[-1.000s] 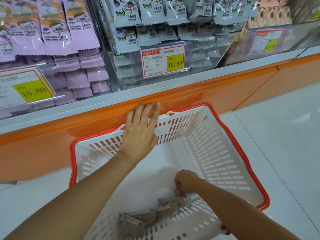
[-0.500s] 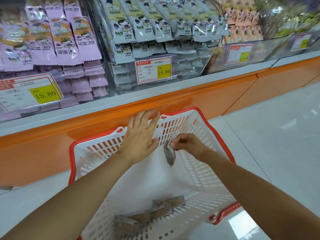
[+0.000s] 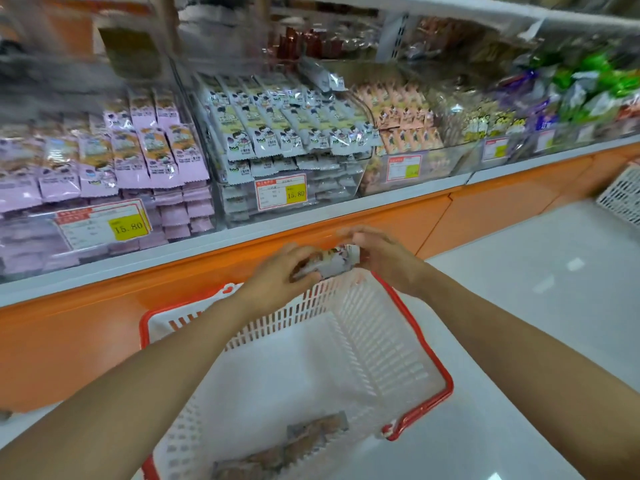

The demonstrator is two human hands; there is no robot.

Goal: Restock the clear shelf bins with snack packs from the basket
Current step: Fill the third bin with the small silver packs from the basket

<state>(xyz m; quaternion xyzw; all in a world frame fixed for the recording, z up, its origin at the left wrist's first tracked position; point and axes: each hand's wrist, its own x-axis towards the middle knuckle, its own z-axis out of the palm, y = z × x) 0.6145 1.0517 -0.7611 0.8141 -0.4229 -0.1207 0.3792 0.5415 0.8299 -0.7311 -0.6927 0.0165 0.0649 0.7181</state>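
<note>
The left hand and right hand pinch one small white snack pack; held loosely, it may fall into the red-rimmed basket.

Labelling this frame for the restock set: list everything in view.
basket: one, white, red rim, bottom centre
snack pack: one, white-grey, held above basket's far rim
loose packs: few, brownish, basket bottom
purple packs: many, purple, left bin
white packs: many, white-grey, middle bin
peach packs: many, peach, next bin right
price tags: several, white-yellow, bin fronts
second basket: one, white, right edge
left hand: one, grips pack's left end
right hand: one, pinches pack's right end
</note>
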